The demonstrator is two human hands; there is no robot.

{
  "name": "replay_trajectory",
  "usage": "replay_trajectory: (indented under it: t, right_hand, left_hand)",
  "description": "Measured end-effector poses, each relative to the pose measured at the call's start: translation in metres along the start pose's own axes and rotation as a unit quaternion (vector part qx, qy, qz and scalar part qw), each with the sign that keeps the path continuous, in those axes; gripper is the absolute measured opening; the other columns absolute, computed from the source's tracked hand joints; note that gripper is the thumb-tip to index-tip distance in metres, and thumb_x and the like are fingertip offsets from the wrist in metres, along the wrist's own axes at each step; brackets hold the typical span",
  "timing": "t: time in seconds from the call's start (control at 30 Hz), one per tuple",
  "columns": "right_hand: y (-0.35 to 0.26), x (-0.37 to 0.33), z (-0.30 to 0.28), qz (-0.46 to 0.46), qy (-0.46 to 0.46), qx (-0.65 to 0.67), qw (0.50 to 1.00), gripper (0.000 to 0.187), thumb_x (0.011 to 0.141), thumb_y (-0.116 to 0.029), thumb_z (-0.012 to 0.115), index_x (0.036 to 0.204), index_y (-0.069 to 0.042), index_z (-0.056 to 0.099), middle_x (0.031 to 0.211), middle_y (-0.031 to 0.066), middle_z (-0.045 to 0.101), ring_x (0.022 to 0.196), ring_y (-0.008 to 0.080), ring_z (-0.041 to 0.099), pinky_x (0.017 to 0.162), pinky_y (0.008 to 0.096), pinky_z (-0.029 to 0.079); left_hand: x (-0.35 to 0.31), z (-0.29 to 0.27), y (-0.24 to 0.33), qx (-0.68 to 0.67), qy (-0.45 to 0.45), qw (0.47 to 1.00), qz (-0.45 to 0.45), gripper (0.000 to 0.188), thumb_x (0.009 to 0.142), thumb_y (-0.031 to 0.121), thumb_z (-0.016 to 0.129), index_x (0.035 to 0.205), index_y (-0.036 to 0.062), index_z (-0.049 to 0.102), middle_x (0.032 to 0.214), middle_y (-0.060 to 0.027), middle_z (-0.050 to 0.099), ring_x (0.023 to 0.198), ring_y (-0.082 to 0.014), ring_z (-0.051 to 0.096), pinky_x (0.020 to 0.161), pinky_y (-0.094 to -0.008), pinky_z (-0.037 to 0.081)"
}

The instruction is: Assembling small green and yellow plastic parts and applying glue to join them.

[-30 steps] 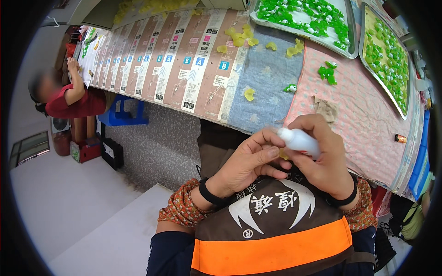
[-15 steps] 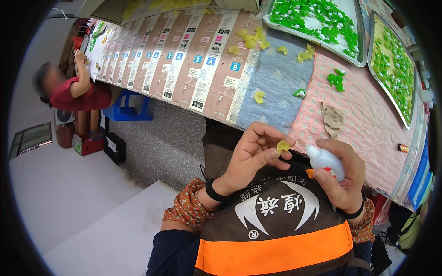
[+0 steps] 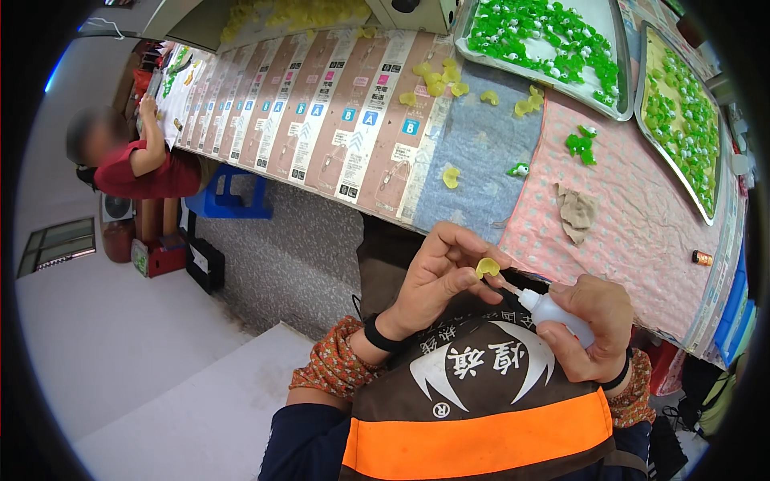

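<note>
Between its thumb and fingertips my left hand pinches a small yellow cup-shaped plastic piece, its hollow side showing. My right hand is wrapped round a white squeeze bottle. The bottle lies tilted, with its thin nozzle pointing left at the yellow piece; whether the tip touches it I cannot tell. Both hands are over my dark apron, just off the table's near edge. Beyond them, one similar yellow piece and a small green piece with a white eye lie on the blue cloth.
A metal tray of green eyed pieces stands at the far right, beside another tray of green and yellow ones. On the pink cloth are a crumpled brown rag and several green pieces. A person in red sits far left.
My right hand has brought the bottle left and turned its nozzle toward the yellow piece. The piece has shifted slightly and now shows its hollow more.
</note>
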State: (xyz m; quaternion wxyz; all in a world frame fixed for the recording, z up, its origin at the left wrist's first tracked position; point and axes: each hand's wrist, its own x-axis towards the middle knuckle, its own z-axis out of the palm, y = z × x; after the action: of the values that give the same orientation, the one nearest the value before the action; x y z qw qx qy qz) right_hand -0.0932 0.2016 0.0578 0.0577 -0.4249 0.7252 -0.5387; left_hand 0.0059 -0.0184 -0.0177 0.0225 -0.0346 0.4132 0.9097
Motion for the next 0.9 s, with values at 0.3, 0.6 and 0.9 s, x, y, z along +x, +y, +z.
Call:
replay_trajectory:
  t: [0.3, 0.6, 0.9]
  right_hand:
    - [0.0013, -0.0010, 0.0010, 0.006, -0.018, 0.011, 1.000, 0.033, 0.073, -0.008, 0.082, 0.102, 0.000, 0.067, 0.070, 0.0097, 0.062, 0.051, 0.0259, 0.056, 0.047, 0.0357, 0.040]
    - [0.0014, 0.0024, 0.0022, 0.000, -0.033, -0.006, 0.999, 0.034, 0.074, -0.009, 0.082, 0.101, 0.002, 0.066, 0.071, 0.0107, 0.063, 0.052, 0.0260, 0.059, 0.048, 0.0356, 0.042]
    - [0.0027, -0.0005, 0.0009, 0.013, -0.001, -0.017, 1.000, 0.034, 0.073, -0.011, 0.083, 0.099, 0.002, 0.067, 0.073, 0.0112, 0.064, 0.052, 0.0250, 0.058, 0.048, 0.0350, 0.042]
  left_hand:
    - [-0.0009, 0.0008, -0.0013, 0.000, -0.006, 1.000, 0.001, 0.030, 0.101, 0.018, 0.059, 0.121, 0.0032, 0.041, 0.119, -0.0262, 0.060, 0.102, -0.0276, 0.069, 0.079, -0.0391, 0.064]
    - [-0.0004, 0.0012, -0.0015, 0.001, -0.008, 1.000, -0.012, 0.030, 0.101, 0.019, 0.059, 0.121, 0.0049, 0.041, 0.120, -0.0260, 0.060, 0.103, -0.0268, 0.069, 0.078, -0.0386, 0.064]
    - [-0.0040, 0.0076, -0.0035, -0.129, 0.058, 0.987, -0.074, 0.029, 0.104, 0.021, 0.055, 0.125, 0.0084, 0.041, 0.117, -0.0196, 0.062, 0.101, -0.0225, 0.068, 0.077, -0.0340, 0.064]
